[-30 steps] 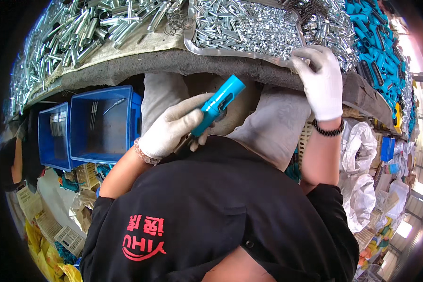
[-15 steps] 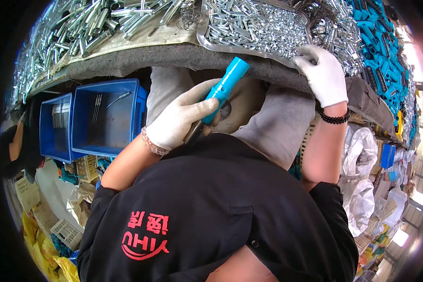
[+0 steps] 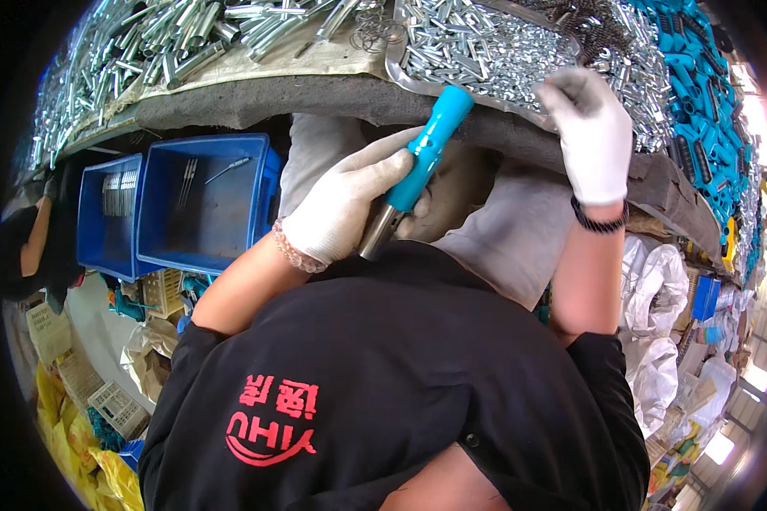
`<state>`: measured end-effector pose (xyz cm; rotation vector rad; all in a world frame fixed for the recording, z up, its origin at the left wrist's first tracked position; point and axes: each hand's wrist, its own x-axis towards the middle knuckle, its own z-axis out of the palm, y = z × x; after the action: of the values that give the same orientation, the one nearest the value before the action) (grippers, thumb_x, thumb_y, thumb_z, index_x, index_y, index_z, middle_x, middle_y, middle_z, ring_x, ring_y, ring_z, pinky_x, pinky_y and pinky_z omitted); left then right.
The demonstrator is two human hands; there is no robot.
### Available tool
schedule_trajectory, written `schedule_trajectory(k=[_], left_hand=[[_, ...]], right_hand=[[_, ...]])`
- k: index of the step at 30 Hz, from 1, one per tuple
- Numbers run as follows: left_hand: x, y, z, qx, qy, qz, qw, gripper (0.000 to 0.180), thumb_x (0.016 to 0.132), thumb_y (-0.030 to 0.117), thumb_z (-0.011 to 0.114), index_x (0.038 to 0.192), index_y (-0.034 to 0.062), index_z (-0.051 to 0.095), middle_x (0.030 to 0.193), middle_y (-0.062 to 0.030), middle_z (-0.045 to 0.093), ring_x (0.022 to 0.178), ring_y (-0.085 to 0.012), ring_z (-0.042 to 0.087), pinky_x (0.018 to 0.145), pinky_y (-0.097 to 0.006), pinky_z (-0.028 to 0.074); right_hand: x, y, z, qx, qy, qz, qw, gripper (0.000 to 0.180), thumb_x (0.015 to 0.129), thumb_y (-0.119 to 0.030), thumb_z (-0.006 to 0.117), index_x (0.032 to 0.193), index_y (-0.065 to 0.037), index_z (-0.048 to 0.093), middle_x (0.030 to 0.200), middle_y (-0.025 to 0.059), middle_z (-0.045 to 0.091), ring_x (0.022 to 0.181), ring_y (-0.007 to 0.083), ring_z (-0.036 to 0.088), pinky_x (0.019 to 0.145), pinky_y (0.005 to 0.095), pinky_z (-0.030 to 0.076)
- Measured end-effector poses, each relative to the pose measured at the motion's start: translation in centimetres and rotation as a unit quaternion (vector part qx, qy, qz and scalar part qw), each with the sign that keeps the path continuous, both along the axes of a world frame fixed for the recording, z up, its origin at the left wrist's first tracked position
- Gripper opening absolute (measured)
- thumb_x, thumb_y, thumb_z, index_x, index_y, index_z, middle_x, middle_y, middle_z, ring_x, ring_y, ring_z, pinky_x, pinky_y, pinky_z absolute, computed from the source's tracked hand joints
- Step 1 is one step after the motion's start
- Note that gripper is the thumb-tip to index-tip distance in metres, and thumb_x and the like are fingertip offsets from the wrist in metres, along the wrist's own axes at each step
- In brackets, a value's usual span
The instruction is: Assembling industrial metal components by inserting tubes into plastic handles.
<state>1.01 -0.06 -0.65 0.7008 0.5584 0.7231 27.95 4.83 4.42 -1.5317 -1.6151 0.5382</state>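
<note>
My left hand (image 3: 349,200), in a white glove, is closed round a turquoise plastic handle tube (image 3: 426,153). A bare steel pipe end (image 3: 379,232) sticks out of the tube's lower side, towards my shirt. The tube is tilted, its turquoise end up and to the right at the bench edge. My right hand (image 3: 592,128), also gloved, is over the front of a metal tray (image 3: 418,83) heaped with small shiny metal pins (image 3: 460,51). Its thumb and fingers are curled together and slightly blurred; whatever may be between them is hidden.
Cut steel tubes (image 3: 187,38) pile at the bench's left, dark springs (image 3: 601,25) behind the tray, turquoise handle parts (image 3: 699,102) at the right. Two blue bins (image 3: 209,260) with thin metal rods stand left of my legs. Another person's arm (image 3: 34,238) shows at far left.
My right hand has come up from the pins at the tray's front, its fingers curling in. My left hand has tilted the tube slightly, so the steel end now shows more. The whole view has shifted a little.
</note>
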Motion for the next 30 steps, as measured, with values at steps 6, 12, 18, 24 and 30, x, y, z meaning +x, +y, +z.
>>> schedule_trajectory(k=[6,12,18,24,30], left_hand=[[0.8,0.0,0.2,0.027,-0.004,0.004,1.0,0.06,0.103,0.031,0.054,0.152,0.0008,0.035,0.113,-0.0078,0.059,0.09,-0.014,0.059,0.074,-0.028,0.051],[1.2,-0.9,-0.1,0.095,0.046,0.051,0.993,0.057,0.104,0.024,0.056,0.152,-0.0001,0.036,0.129,-0.0074,0.056,0.113,-0.0128,0.052,0.097,-0.03,0.045],[1.0,-1.3,-0.2,0.29,0.211,0.096,0.928,0.054,0.098,0.014,0.063,0.143,-0.0012,0.04,0.137,-0.015,0.052,0.128,-0.0199,0.049,0.108,-0.034,0.039],[0.2,-0.4,0.8,0.166,0.197,0.057,0.965,0.034,0.097,0.018,0.065,0.124,0.001,0.052,0.1,-0.0071,0.063,0.086,-0.0112,0.062,0.073,-0.027,0.052],[0.2,-0.2,0.8,0.068,0.134,0.074,0.986,0.045,0.107,0.04,0.043,0.128,0.0006,0.051,0.095,-0.0069,0.061,0.063,-0.01,0.054,0.051,-0.023,0.042]], right_hand=[[-6.5,-5.1,-1.9,0.103,-0.006,0.166,0.981,0.012,0.079,-0.007,0.079,0.088,-0.005,0.072,0.088,0.0091,0.066,0.079,0.0206,0.067,0.071,0.0314,0.054],[-7.1,-5.6,-3.6,0.122,0.032,0.117,0.985,0.023,0.074,-0.008,0.085,0.083,-0.005,0.064,0.087,0.0045,0.061,0.077,0.0148,0.061,0.067,0.0281,0.052],[-7.1,-5.6,-6.3,-0.168,0.39,0.102,0.9,0.028,0.078,-0.013,0.085,0.084,-0.006,0.058,0.081,-0.0032,0.06,0.076,0.0056,0.053,0.07,0.024,0.048],[-6.5,-5.6,-2.9,-0.25,0.301,0.262,0.882,0.046,0.086,-0.046,0.077,0.089,0.0,0.067,0.08,-0.0007,0.061,0.078,0.0086,0.053,0.073,0.0275,0.047],[1.0,2.6,-1.9,0.184,-0.329,0.046,0.925,0.017,0.087,-0.023,0.069,0.096,-0.008,0.073,0.099,0.012,0.069,0.091,0.0329,0.064,0.085,0.0422,0.05]])
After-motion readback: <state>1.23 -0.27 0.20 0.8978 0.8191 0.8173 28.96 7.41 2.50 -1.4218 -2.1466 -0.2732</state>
